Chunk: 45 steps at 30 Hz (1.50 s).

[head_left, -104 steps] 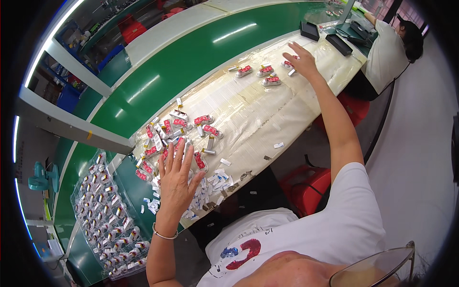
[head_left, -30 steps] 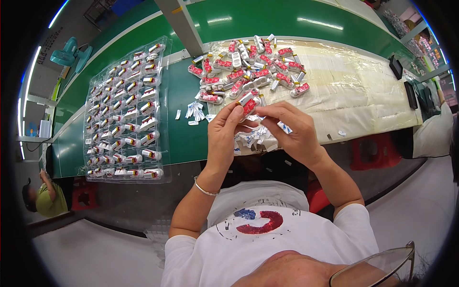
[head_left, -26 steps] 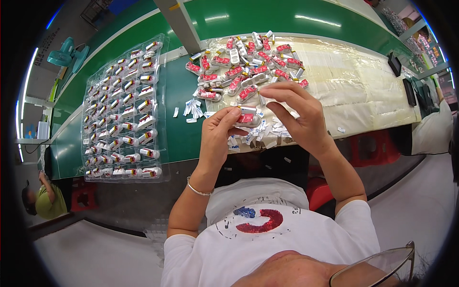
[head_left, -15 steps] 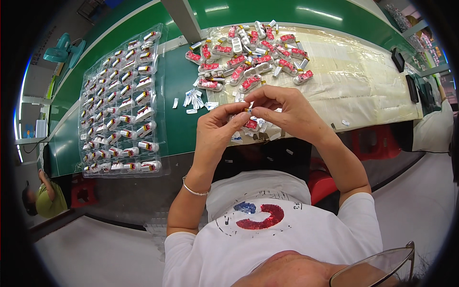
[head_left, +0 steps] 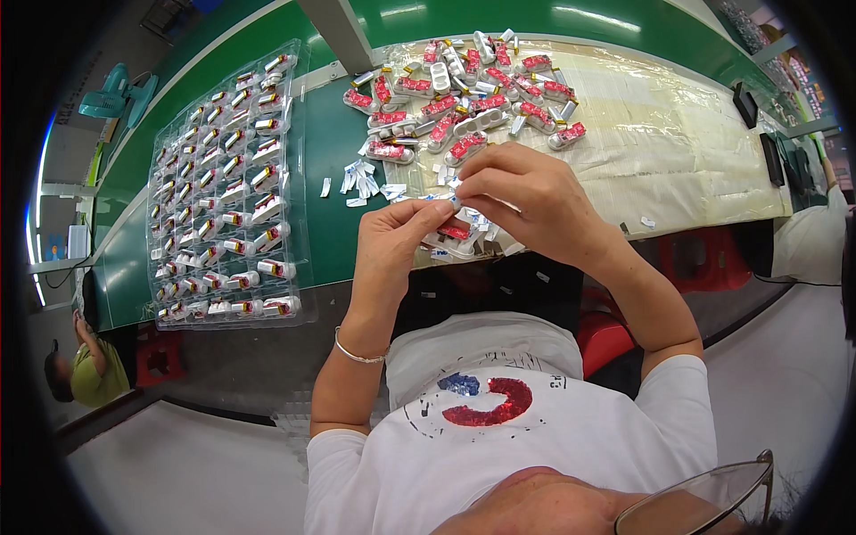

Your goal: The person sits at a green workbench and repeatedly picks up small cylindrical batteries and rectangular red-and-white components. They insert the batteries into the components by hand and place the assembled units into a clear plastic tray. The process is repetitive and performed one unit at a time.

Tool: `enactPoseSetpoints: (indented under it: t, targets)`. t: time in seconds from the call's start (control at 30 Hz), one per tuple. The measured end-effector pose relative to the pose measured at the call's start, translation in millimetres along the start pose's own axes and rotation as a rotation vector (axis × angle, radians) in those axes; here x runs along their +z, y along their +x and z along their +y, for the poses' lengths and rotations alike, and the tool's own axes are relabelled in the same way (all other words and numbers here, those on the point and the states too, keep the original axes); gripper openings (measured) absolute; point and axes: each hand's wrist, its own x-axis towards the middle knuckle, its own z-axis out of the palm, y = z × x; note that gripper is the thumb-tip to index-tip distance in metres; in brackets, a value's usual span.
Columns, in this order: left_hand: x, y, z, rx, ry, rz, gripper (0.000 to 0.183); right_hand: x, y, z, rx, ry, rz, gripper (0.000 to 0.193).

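My left hand (head_left: 397, 232) is closed, thumb and forefinger pinching a small white oblong housing with a red face (head_left: 456, 228), mostly hidden by the fingers. My right hand (head_left: 522, 192) hovers just to the right, fingertips pinched around a tiny white-and-blue strip (head_left: 456, 204), partly hidden. Below and around the hands lie loose white slips (head_left: 486, 239). Beyond them is a heap of white oblong housings with red patches (head_left: 466, 147), several with silver-and-gold cylinders. More white-and-blue slips (head_left: 361, 181) are scattered left of the hands.
Clear plastic trays (head_left: 299, 165) filled with similar pieces stand at the left of the green table (head_left: 334, 241). Yellowish taped sheeting (head_left: 678, 152) covers the right side. A grey post (head_left: 339, 36) rises at the back. Another person (head_left: 96, 370) sits far left; red stools (head_left: 704, 263) stand nearby.
My right hand has lifted and turned slightly, its fingertips drawing a little away from my left fingers. More of the red face shows under my left hand. The heap looks unchanged.
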Motion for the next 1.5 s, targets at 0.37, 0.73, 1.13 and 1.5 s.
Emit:
enactPoseSetpoints:
  t: [0.37, 0.73, 1.13, 1.5]
  targets:
    - [6, 3, 8, 0.044, -0.026, 0.007, 0.018, -9, 5, -1, -0.099, -0.279, -0.213, 0.011]
    - [6, 1, 6, 0.088, 0.039, 0.060, 0.019, 1, 4, 0, -0.107, -0.255, -0.155, 0.010]
    - [8, -3, 13, 0.154, 0.081, 0.070, 0.020, 4, 7, -2, -0.115, -0.243, -0.131, 0.011]
    - [4, -1, 6, 0.178, 0.033, 0.087, 0.019, 8, 14, 1, -0.067, -0.205, -0.038, 0.012]
